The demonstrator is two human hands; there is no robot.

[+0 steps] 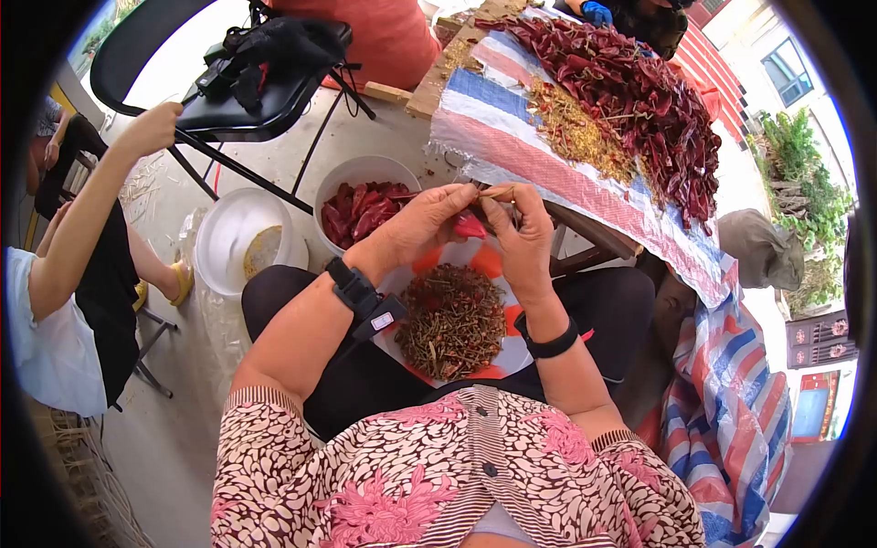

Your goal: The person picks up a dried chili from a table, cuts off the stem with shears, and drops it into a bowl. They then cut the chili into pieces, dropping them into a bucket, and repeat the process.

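Hands [524, 230] are partly hiding red pepper [470, 226]; striped sheet [493, 137] is partly covering bench [435, 80]; top edge is cropping co-worker [650, 26].

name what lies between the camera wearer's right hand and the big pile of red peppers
In the head view, the striped sheet, with loose yellowish bits on it, lies between the right hand and the red pepper pile.

Floor [187, 475]: grey, hard, smooth-looking. Table [451, 62]: wooden, bare strip at its left edge; red, white and blue striped sheeting [484, 137] hangs over the near edge. Black folding chair [285, 111] stands well off the table's left edge. Beyond the right edge: pale wall [744, 68] with blue-tinted window [787, 71], green plants [795, 169], dark panelled gate [816, 342]. Light: bright daylight, strongest upper right.
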